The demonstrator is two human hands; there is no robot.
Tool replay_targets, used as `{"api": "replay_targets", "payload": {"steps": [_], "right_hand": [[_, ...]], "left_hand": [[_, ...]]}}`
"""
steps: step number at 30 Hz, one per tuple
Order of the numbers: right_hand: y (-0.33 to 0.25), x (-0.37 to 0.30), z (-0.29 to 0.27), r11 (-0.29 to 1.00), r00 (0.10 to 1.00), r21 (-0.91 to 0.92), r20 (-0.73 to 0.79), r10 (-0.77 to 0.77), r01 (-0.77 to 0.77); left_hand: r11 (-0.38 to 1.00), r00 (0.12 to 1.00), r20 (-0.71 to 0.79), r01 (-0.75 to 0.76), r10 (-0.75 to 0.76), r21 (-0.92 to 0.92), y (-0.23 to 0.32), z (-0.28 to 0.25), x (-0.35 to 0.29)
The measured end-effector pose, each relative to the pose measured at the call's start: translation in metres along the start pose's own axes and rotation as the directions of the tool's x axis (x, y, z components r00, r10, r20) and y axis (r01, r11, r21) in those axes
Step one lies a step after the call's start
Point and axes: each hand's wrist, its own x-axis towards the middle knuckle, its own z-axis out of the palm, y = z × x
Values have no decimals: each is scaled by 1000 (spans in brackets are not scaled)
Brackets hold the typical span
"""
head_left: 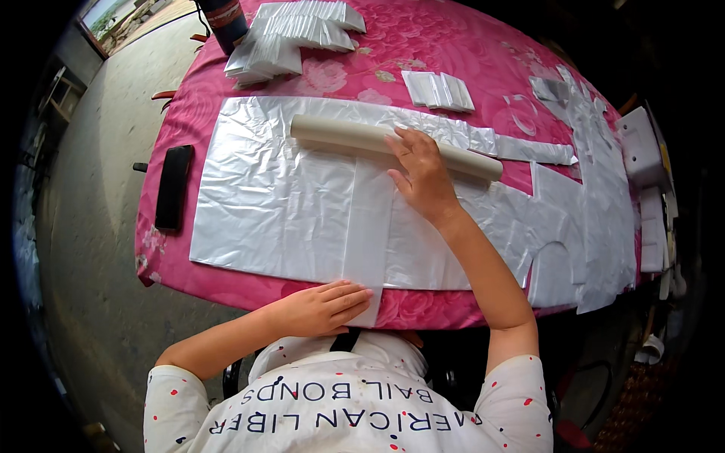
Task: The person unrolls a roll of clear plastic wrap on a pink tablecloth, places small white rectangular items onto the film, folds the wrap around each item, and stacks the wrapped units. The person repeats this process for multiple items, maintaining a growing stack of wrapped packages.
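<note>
A long beige tube (340,134) lies across a wide sheet of silvery-white plastic (257,181). My right hand (424,174) rests on the tube's middle, fingers stretched over it and thumb apart. From beneath the tube a narrow translucent plastic strip (368,226) runs over the sheet to the table's near edge. There my left hand (325,308) lies flat on the strip's near end, its fingers extended and close together. Part of the strip's lower end is hidden under that hand.
A pink floral cloth (423,45) covers the table. Folded plastic packets (302,34) are piled at the far left, a smaller stack (438,91) at the far middle. A black phone (174,189) lies left. Loose plastic pieces (604,196) and a white box-like object (646,147) are right.
</note>
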Motion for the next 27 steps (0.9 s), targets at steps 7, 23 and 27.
{"api": "replay_targets", "payload": {"steps": [7,23,27], "right_hand": [[-61,-82,-24,934,902,356,400,-163,11],[-75,-94,-14,990,980,131,184,-68,45],[-72,-92,-17,977,981,200,194,30,-69]], "left_hand": [[993,986,-125,-102,109,61,-4,2,-14],[955,942,-166,296,-290,8,-25,-20,15],[918,906,-151,386,-396,-91,-26,-20,21]]}}
